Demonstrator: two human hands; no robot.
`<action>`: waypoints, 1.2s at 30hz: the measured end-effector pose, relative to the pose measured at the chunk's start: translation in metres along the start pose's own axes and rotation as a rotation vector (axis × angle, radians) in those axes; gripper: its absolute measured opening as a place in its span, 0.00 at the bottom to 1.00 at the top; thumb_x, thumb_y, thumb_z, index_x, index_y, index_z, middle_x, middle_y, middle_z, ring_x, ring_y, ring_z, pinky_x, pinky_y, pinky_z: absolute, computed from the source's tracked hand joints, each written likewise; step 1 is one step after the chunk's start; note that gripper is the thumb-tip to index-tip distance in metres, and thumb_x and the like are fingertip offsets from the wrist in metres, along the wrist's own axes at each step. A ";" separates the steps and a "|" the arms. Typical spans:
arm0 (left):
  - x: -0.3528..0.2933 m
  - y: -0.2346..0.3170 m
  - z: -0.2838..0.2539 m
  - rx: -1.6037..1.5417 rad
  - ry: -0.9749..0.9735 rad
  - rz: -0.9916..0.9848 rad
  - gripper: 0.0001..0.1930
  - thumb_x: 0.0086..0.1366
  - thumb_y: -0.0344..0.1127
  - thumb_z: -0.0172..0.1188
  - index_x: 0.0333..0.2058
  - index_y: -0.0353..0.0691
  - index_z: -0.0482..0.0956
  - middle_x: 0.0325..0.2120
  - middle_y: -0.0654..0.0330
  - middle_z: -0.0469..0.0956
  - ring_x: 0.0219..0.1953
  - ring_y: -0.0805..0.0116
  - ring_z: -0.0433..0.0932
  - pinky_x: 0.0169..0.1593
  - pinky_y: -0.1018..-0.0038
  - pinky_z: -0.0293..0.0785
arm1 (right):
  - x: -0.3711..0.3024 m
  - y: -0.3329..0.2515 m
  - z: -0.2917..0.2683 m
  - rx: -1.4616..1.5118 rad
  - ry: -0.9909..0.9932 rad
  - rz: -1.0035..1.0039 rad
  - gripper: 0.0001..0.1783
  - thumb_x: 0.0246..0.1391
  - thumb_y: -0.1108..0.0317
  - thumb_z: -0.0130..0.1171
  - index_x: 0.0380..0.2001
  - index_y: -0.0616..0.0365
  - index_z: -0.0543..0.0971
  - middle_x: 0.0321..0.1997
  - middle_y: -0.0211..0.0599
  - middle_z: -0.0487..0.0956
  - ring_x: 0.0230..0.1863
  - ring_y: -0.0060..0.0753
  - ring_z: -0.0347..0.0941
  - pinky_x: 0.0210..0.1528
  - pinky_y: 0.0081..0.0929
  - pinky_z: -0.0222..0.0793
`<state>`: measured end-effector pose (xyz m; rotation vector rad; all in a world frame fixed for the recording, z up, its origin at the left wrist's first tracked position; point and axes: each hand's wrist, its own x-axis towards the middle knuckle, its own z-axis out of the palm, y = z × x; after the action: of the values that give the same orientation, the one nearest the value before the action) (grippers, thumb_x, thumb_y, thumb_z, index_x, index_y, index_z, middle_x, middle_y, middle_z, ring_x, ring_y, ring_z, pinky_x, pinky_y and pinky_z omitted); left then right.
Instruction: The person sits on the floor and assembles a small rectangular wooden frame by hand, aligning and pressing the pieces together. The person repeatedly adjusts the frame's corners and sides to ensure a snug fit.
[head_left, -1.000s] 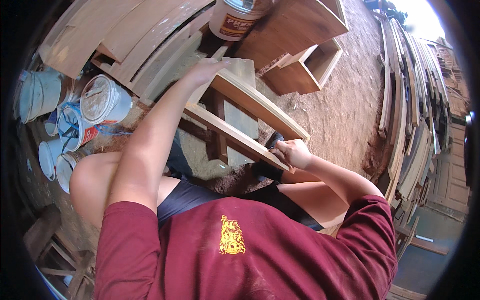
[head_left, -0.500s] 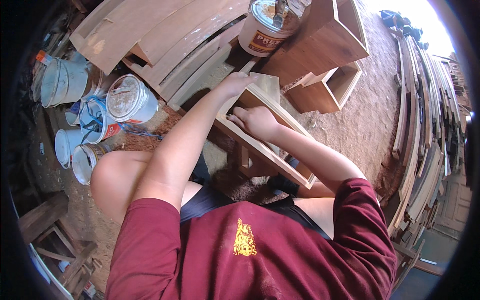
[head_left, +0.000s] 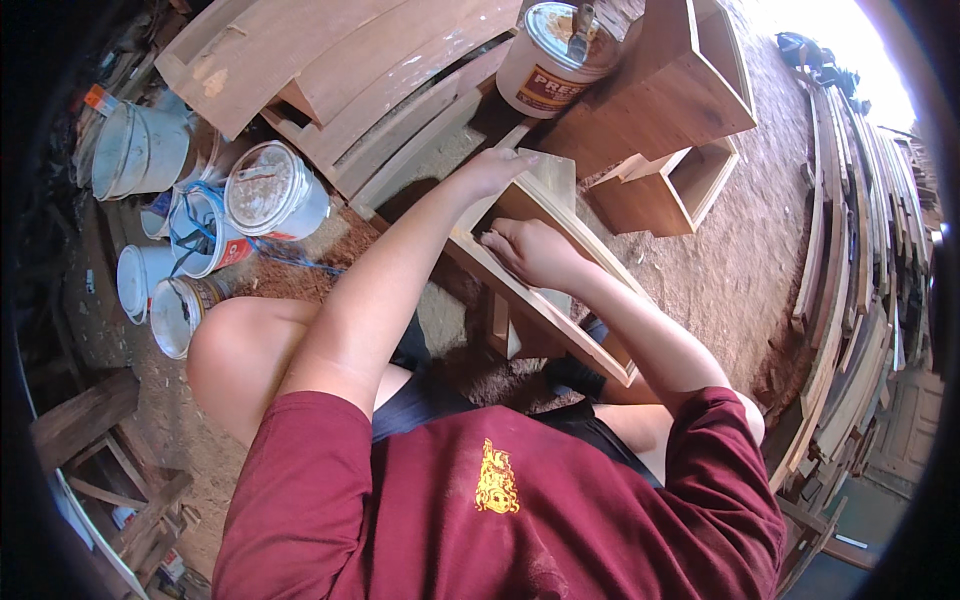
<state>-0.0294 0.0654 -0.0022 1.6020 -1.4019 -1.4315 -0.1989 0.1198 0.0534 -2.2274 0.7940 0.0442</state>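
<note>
A long, narrow open wooden box, like a drawer (head_left: 540, 310), lies tilted across in front of me, above my legs. My left hand (head_left: 495, 172) holds its far left end, fingers over the corner of the frame. Inside the box, close to that same end, my right hand (head_left: 535, 250) is closed, with its curled fingertips against the inner side. Whatever it may be pinching is hidden by the fingers. Under the box shows part of a wooden support (head_left: 505, 325).
A lidded bucket (head_left: 545, 85) with a putty knife (head_left: 580, 35) on top stands beyond the box. Wooden boxes (head_left: 660, 100) sit to its right. Pale buckets (head_left: 275, 190) cluster at left, near a large wooden panel (head_left: 350, 60). Stacked boards (head_left: 835, 250) line the right.
The whole view has shifted slightly, so things appear a little farther right. My right hand stays inside the box near the left end, and my left hand keeps its hold.
</note>
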 end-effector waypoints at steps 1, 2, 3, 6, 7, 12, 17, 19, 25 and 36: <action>0.002 -0.002 0.000 -0.013 0.002 -0.001 0.40 0.66 0.64 0.55 0.55 0.26 0.75 0.55 0.40 0.76 0.59 0.52 0.73 0.62 0.62 0.67 | 0.007 -0.001 0.003 0.058 0.026 0.006 0.24 0.69 0.50 0.46 0.34 0.61 0.77 0.29 0.56 0.80 0.35 0.62 0.78 0.42 0.53 0.70; 0.002 0.000 0.001 -0.020 -0.004 -0.003 0.40 0.66 0.64 0.55 0.55 0.26 0.75 0.56 0.40 0.76 0.59 0.52 0.73 0.62 0.62 0.67 | 0.014 -0.001 0.008 0.121 0.057 0.017 0.24 0.69 0.50 0.47 0.34 0.61 0.78 0.30 0.57 0.80 0.36 0.63 0.78 0.42 0.53 0.70; 0.002 0.002 0.002 -0.028 -0.010 -0.006 0.40 0.66 0.64 0.55 0.56 0.26 0.75 0.56 0.40 0.75 0.60 0.52 0.73 0.62 0.62 0.67 | 0.019 0.001 0.012 0.185 0.089 0.029 0.25 0.68 0.50 0.48 0.34 0.62 0.79 0.30 0.57 0.81 0.36 0.63 0.78 0.42 0.52 0.70; 0.002 0.004 0.001 0.033 -0.017 -0.005 0.41 0.66 0.65 0.55 0.55 0.25 0.75 0.55 0.40 0.76 0.59 0.52 0.73 0.62 0.62 0.67 | 0.017 0.000 0.011 0.175 0.088 0.071 0.26 0.68 0.49 0.49 0.34 0.63 0.81 0.31 0.59 0.81 0.37 0.64 0.78 0.44 0.51 0.70; 0.002 0.004 -0.001 0.022 -0.025 -0.002 0.41 0.65 0.66 0.55 0.55 0.25 0.75 0.55 0.40 0.76 0.59 0.51 0.74 0.62 0.62 0.67 | 0.014 0.000 0.009 0.188 0.044 0.121 0.26 0.68 0.49 0.49 0.33 0.64 0.80 0.31 0.60 0.81 0.37 0.64 0.77 0.44 0.51 0.70; 0.007 -0.009 0.002 0.005 0.058 0.003 0.40 0.65 0.66 0.55 0.53 0.26 0.77 0.52 0.40 0.78 0.56 0.51 0.75 0.60 0.61 0.68 | 0.011 -0.007 0.013 0.243 0.080 0.189 0.27 0.67 0.49 0.49 0.29 0.65 0.80 0.29 0.61 0.80 0.37 0.64 0.78 0.45 0.50 0.70; 0.001 0.003 0.002 0.023 -0.004 -0.007 0.40 0.66 0.65 0.55 0.52 0.24 0.76 0.50 0.39 0.78 0.55 0.52 0.76 0.59 0.62 0.68 | 0.015 -0.002 0.010 0.247 0.030 0.189 0.27 0.66 0.50 0.49 0.30 0.66 0.81 0.29 0.61 0.80 0.35 0.63 0.78 0.45 0.50 0.70; -0.001 0.003 0.000 0.015 0.007 -0.003 0.40 0.66 0.64 0.55 0.52 0.23 0.76 0.50 0.39 0.79 0.55 0.52 0.76 0.59 0.62 0.69 | 0.012 -0.002 0.007 0.278 -0.069 0.214 0.27 0.65 0.50 0.49 0.30 0.67 0.81 0.30 0.62 0.80 0.36 0.65 0.77 0.45 0.52 0.70; 0.003 0.007 0.001 0.047 -0.001 -0.025 0.37 0.67 0.63 0.55 0.51 0.25 0.77 0.50 0.42 0.79 0.54 0.54 0.77 0.58 0.62 0.69 | 0.024 -0.004 0.014 0.126 0.066 0.226 0.26 0.64 0.52 0.49 0.32 0.68 0.82 0.32 0.61 0.81 0.38 0.65 0.77 0.48 0.51 0.70; 0.000 -0.004 0.003 0.027 0.092 0.000 0.31 0.66 0.57 0.59 0.42 0.25 0.81 0.40 0.43 0.82 0.43 0.58 0.81 0.49 0.64 0.74 | 0.020 -0.016 0.005 0.229 -0.019 0.149 0.25 0.62 0.54 0.49 0.34 0.69 0.82 0.36 0.62 0.81 0.40 0.62 0.78 0.49 0.49 0.69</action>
<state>-0.0313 0.0673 -0.0065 1.6631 -1.3744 -1.3266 -0.1733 0.1212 0.0548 -1.9483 0.9068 0.0443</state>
